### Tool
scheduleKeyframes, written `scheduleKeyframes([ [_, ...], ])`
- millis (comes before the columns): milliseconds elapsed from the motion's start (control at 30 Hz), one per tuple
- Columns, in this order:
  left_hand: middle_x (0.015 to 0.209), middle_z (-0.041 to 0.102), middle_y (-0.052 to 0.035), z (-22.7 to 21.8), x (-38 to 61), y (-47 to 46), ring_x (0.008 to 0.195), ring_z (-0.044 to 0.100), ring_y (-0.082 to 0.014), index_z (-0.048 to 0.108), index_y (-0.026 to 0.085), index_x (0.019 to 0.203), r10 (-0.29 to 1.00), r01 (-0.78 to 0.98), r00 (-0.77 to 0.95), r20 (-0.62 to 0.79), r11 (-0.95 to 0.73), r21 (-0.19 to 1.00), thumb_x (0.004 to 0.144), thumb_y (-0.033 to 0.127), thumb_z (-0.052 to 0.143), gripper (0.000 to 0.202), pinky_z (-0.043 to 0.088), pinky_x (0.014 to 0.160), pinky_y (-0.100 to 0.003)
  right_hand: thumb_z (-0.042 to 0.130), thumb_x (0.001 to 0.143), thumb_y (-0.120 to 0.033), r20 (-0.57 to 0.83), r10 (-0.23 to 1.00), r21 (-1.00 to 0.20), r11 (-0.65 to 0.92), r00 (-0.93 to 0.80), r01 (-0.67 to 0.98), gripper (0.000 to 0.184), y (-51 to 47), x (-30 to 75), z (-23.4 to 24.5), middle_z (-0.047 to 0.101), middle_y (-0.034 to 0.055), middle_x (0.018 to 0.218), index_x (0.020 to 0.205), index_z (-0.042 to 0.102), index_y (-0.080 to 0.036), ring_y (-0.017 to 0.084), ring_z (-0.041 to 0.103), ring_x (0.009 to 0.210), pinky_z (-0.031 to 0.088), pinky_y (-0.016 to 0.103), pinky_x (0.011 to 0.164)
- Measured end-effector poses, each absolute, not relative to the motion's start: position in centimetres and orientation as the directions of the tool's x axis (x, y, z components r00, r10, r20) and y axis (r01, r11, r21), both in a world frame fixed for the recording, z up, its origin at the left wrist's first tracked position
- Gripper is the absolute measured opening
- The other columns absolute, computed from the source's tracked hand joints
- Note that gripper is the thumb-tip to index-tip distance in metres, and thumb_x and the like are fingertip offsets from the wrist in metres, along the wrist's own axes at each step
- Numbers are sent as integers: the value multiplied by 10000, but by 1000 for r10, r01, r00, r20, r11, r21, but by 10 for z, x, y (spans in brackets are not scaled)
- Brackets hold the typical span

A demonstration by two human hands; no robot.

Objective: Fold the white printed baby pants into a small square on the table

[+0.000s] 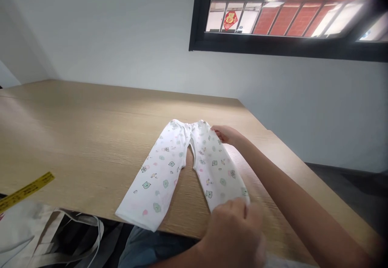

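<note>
A pair of small white pants [171,167] printed with green, grey and pink animal figures lies spread on the table, its waistband toward the wall. My right hand [226,134] pinches the outer edge of the right-hand leg, just below the waist. Across the lower end of that same leg is my left hand [232,231], closed at the hem and slightly blurred; it hides the end of the leg. The left-hand leg lies flat, its hem reaching the table's near edge.
The wooden table [91,138] meets a white wall at the back. A yellow measuring strip [27,191] juts over its near left edge. A pale bag with straps [45,235] is below that edge. A dark-framed barred window [273,43] is above right.
</note>
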State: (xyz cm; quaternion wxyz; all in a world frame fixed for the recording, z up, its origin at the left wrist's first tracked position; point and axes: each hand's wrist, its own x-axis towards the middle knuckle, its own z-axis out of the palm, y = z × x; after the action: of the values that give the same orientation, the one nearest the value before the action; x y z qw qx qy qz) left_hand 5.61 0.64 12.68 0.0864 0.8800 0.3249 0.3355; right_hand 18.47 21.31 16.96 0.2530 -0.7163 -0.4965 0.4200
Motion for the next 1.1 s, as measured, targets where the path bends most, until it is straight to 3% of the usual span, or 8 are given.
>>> scheduleKeyframes([
  [100,576,482,32,145,12,-3,431,454,-89,378,213,702,789,535,252,561,-596,599,742,163,377,64,357,385,-186,477,909,-335,-292,954,-878,-295,67,377,227,218,168,180,547,-12,730,879,553,-123,75,514,549,455,209,498],
  [200,491,432,77,154,-40,-8,358,416,-65,373,227,709,893,604,-11,450,-353,715,807,238,396,102,335,340,-137,465,913,-354,-226,974,-931,-212,-12,296,252,227,137,188,573,5,774,908,557,-120,94,556,612,486,238,551],
  [400,699,620,22,130,-123,-5,555,588,-129,524,231,899,981,819,-78,180,-40,572,846,331,394,172,459,477,-201,497,901,-319,-187,976,-929,-137,-114,343,205,239,59,163,594,32,875,944,569,-132,115,578,697,508,270,614],
  [500,866,620,-30,113,-146,-2,757,601,-180,606,264,984,974,897,18,226,-115,427,863,277,340,293,478,604,-268,497,899,-321,-127,983,-912,-64,-130,406,199,233,38,140,592,35,906,944,575,-144,124,575,728,505,285,645],
  [700,902,542,-69,107,-138,-3,735,522,-222,677,328,893,899,961,174,403,-244,129,777,240,465,257,449,609,-357,492,900,-331,-15,977,-874,90,-211,477,215,225,51,132,604,43,939,911,589,-138,149,583,814,495,333,732],
  [933,1082,522,-60,142,-82,5,1020,492,-251,665,248,687,878,813,430,210,-478,334,771,126,459,254,443,793,-419,422,917,-346,9,901,-793,270,-433,546,261,201,94,146,598,68,1097,992,604,-174,174,577,949,476,334,819],
  [1033,1087,567,-7,161,-77,49,959,555,-150,675,239,679,723,635,682,112,-660,401,770,125,488,237,471,801,-270,299,940,-412,26,838,-715,397,-546,576,353,173,98,146,582,37,1138,1068,573,-229,174,559,985,477,295,810],
  [1100,930,632,28,166,-74,85,816,595,-96,679,214,739,731,639,645,224,-676,367,772,177,504,182,478,732,-187,202,958,-404,43,795,-643,486,-606,591,408,159,95,143,598,26,1077,1050,560,-231,161,566,938,480,288,790],
])
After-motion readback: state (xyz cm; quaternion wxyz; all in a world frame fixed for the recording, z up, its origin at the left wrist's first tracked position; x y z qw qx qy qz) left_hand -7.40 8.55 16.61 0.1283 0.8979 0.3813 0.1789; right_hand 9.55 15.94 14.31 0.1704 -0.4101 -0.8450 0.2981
